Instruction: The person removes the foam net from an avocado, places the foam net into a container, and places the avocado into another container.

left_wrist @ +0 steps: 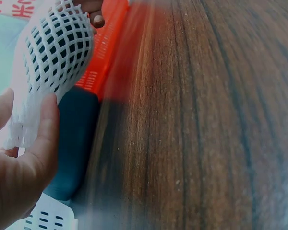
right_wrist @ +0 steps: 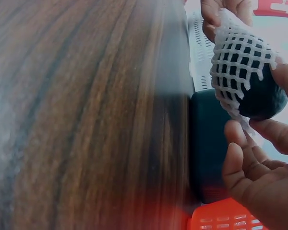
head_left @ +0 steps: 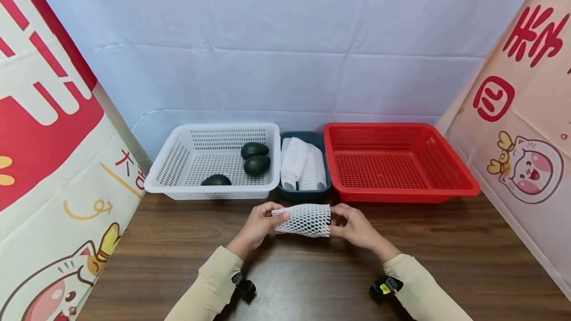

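Note:
A white foam net sleeve (head_left: 305, 220) lies stretched between both hands above the table, in front of the baskets. Inside it sits a dark avocado (right_wrist: 265, 98), whose bare end sticks out of the sleeve's right opening in the right wrist view. My left hand (head_left: 256, 224) pinches the narrow left end of the sleeve between thumb and fingers. At the other end my right hand (head_left: 357, 227) grips the bare end of the avocado, thumb and fingers at the net's edge. In the left wrist view the net bulges around the fruit.
A white basket (head_left: 167, 189) at the left holds 3 avocados. Several net sleeves (head_left: 295, 160) lie in a dark blue bin (head_left: 308, 195) in the middle. To the right stands a red basket (head_left: 401, 192). All three line the back of the wooden table (head_left: 308, 281).

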`<action>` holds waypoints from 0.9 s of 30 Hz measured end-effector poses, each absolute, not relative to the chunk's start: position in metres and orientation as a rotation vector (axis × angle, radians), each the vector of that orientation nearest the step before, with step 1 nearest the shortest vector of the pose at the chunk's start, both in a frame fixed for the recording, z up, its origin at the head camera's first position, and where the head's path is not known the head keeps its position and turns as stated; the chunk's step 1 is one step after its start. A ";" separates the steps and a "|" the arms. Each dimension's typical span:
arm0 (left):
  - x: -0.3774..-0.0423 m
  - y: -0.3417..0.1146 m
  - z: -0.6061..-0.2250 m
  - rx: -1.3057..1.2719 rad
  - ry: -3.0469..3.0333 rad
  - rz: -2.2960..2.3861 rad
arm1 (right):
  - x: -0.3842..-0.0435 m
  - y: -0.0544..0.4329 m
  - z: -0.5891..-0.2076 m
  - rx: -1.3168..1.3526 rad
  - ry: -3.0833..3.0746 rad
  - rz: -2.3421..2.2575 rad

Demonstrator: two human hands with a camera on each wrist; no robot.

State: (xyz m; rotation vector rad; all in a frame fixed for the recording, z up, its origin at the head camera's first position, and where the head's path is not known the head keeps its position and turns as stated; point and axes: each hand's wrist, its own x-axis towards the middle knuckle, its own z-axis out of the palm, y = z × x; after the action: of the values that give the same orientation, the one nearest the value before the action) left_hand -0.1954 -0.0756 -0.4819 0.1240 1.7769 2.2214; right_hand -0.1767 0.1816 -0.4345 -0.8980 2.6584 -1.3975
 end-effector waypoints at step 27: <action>-0.200 -0.085 -0.487 0.097 1.881 2.093 | -0.200 0.200 -0.473 -0.681 2.438 -1.490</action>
State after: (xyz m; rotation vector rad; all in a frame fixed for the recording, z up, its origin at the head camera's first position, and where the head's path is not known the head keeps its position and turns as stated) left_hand -0.1997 -0.0848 -0.4870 0.0973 1.8812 2.0929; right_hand -0.2001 0.2003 -0.4731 -0.6806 2.4382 -1.4899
